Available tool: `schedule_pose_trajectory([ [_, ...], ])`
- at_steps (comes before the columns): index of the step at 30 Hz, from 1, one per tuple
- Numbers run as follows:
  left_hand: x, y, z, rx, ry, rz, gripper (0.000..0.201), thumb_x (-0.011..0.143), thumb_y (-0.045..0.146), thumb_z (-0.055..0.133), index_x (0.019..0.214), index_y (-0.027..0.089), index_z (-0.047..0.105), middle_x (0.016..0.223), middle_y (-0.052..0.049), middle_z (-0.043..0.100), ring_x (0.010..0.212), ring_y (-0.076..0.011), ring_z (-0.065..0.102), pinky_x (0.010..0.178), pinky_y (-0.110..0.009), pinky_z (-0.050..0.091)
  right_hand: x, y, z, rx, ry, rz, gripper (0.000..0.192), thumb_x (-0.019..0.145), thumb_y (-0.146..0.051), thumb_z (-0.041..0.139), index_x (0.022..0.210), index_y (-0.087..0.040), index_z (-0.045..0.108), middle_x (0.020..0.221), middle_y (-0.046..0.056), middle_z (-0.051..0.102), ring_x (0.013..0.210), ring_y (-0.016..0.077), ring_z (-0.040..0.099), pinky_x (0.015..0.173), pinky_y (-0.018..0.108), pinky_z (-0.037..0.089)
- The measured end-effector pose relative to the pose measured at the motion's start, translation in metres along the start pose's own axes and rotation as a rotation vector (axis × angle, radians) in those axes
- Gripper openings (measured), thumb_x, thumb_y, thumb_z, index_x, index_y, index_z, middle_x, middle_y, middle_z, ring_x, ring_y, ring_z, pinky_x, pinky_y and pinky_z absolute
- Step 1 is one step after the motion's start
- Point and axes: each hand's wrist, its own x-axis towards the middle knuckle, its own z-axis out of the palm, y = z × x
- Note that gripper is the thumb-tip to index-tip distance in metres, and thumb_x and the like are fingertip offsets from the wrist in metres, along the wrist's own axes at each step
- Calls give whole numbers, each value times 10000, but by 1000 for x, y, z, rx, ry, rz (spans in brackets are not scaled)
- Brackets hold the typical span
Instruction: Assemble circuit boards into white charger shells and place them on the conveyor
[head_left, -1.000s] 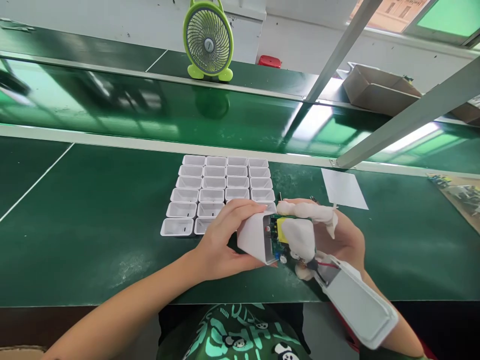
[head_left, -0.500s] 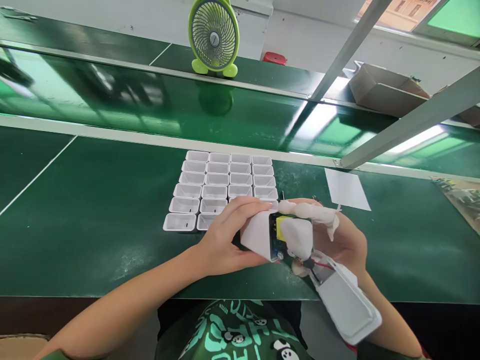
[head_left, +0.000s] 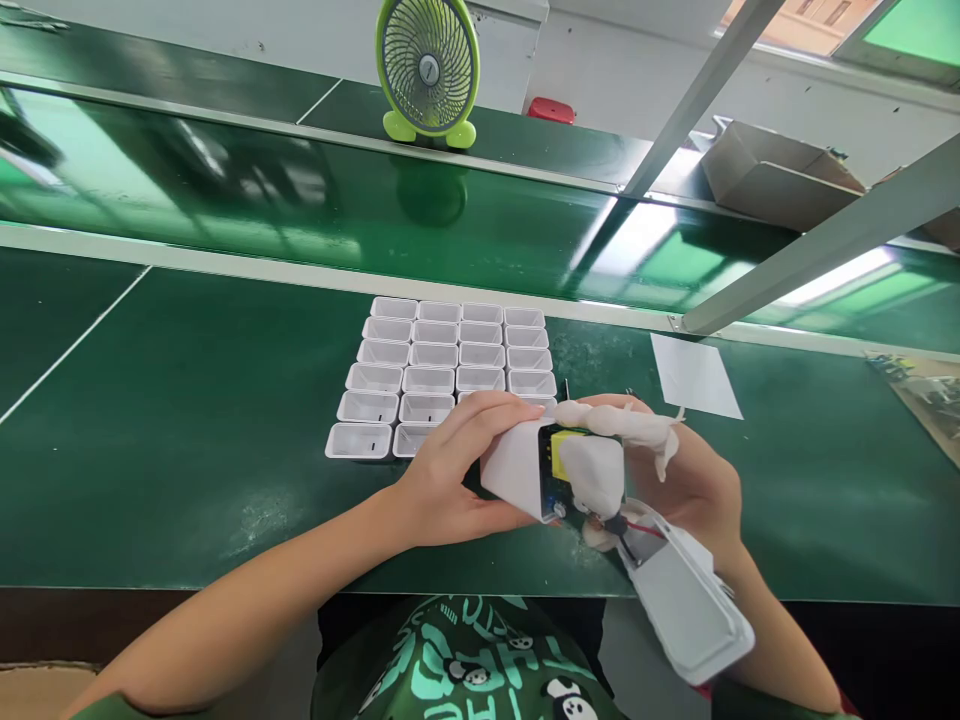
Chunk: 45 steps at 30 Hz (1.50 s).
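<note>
Gripping as before, left hand (head_left: 450, 480) clasps the white housing (head_left: 517, 468); right hand (head_left: 675, 480) pinches the circuit board (head_left: 561, 462), barely shifted.

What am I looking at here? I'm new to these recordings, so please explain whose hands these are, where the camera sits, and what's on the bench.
There is no machine here. A camera worn on the person's head looks down at their own two bare hands over a green workbench.

The left hand grips a white plastic housing. The right hand, with white covers on its thumb and forefinger, presses a circuit board with a yellow part into that housing. Red and black wires run from it to a white lid piece hanging near the right wrist.

On the bench, just beyond the hands, lies a grid of empty white housings, and to the right a white paper sheet. Farther back stand a green fan and a cardboard box.
</note>
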Motion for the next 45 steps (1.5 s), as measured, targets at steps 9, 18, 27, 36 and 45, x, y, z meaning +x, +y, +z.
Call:
schedule_pose_trajectory([
  [9,2,-1,1,15,23,44,748,755,417,835,1380,197,487,1204,-134,641,1095,-255,619,907,-379,538,1,-4,0,11,-4,-30,768,653,-110,839,1364,-285,606,1252,70,661,1125,298,599,949,463,569],
  [18,4,1,2,17,39,66,726,738,396,852,1332,134,527,1184,-161,650,1099,-252,625,925,-357,543,0,-1,-1,3,-19,-69,763,680,-126,813,1391,-277,582,1291,90,657,1220,344,574,944,473,568],
  [27,3,1,3,6,36,61,721,742,397,845,1334,141,524,1180,-155,652,1099,-253,628,928,-362,546,-1,0,-1,56,0,-79,800,613,-22,812,1363,-208,604,1292,105,649,1145,291,588,985,431,561],
  [36,2,4,1,15,16,40,733,740,385,846,1351,173,502,1190,-143,659,1083,-259,633,907,-379,547,-2,-1,0,55,-8,-75,828,608,-21,831,1376,-204,581,1319,74,642,1170,270,599,996,399,581],
  [45,3,2,2,12,23,67,736,736,394,850,1343,146,516,1180,-155,661,1075,-254,639,908,-374,561,-5,-1,-5,-19,-17,-73,809,624,-43,805,1383,-208,581,1321,103,616,1175,348,579,941,500,583],
])
